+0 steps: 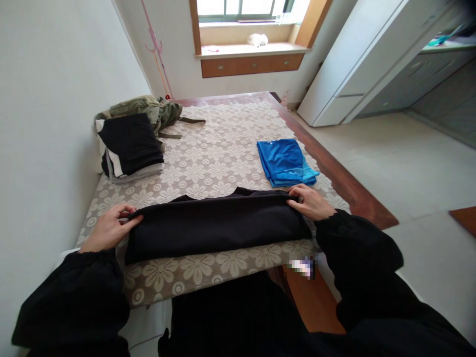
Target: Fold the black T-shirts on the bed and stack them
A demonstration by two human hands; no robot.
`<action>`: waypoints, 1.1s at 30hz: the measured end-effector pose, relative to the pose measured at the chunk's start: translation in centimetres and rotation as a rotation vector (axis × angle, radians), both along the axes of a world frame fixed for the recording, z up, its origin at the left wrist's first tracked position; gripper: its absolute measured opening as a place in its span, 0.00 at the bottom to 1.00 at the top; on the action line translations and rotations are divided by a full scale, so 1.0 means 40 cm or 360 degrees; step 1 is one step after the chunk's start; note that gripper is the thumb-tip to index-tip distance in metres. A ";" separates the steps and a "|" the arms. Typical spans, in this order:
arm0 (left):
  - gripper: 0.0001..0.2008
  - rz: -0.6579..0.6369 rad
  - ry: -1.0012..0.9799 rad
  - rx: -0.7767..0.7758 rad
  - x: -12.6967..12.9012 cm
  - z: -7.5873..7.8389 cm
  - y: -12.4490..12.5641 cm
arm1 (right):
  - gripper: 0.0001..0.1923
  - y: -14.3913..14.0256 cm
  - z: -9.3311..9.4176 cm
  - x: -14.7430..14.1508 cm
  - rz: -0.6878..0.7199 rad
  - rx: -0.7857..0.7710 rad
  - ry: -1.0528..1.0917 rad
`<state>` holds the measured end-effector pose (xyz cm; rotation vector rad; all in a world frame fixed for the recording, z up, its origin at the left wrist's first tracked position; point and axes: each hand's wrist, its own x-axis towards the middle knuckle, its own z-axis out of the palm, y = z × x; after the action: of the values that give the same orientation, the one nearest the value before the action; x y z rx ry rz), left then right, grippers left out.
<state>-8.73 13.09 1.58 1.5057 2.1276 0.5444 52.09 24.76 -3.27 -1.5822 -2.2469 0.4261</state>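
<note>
Our left hand (107,229) and right hand (310,202) pinch the black garment's (215,223) ends; blue shirt (284,161) just beyond it.

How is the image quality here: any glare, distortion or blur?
Head view: the window is blown out by daylight; wide-angle bending curves the wall and cabinet; a blurred patch sits below the table edge; hands and black garment are sharp.

We cannot see the fingertips of our left hand (109,229), tucked under the black garment (217,223). Below our right hand (310,202), a small patch (304,266) is blurred beyond reading.
</note>
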 end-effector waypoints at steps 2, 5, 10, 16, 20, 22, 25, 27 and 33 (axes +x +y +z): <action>0.26 0.0011 -0.0022 -0.0082 -0.005 0.004 0.002 | 0.08 0.001 0.002 -0.003 -0.0009 -0.0045 0.0014; 0.24 0.0022 0.0036 -0.0164 -0.001 0.023 0.007 | 0.09 0.004 0.000 -0.004 -0.0059 -0.0115 0.0155; 0.22 0.0089 -0.0001 -0.0065 0.020 0.049 0.006 | 0.08 0.013 -0.006 -0.002 -0.0102 -0.0191 0.0280; 0.21 0.0213 -0.0307 0.0250 0.037 0.061 -0.044 | 0.05 0.004 0.012 -0.021 -0.0057 -0.0199 0.0284; 0.17 0.0185 -0.0515 0.0491 0.046 0.085 -0.110 | 0.04 -0.039 0.041 -0.035 0.0065 0.0021 0.0517; 0.16 0.0156 -0.0531 0.0617 0.046 0.099 -0.148 | 0.07 -0.068 0.058 -0.036 0.0071 0.0091 0.0633; 0.15 0.0196 -0.0506 0.0703 0.039 0.111 -0.180 | 0.08 -0.099 0.079 -0.031 0.0028 0.0149 0.0792; 0.16 0.0276 -0.0487 0.0640 0.034 0.109 -0.166 | 0.08 -0.096 0.086 -0.032 -0.0011 0.0222 0.0847; 0.17 0.0319 -0.0189 0.0123 0.041 0.051 -0.012 | 0.11 -0.008 0.064 -0.090 -0.0078 0.0296 0.0580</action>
<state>-7.08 12.62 3.60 1.2722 2.1989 0.7757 48.50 24.43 -0.72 -1.3398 -1.9098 0.4378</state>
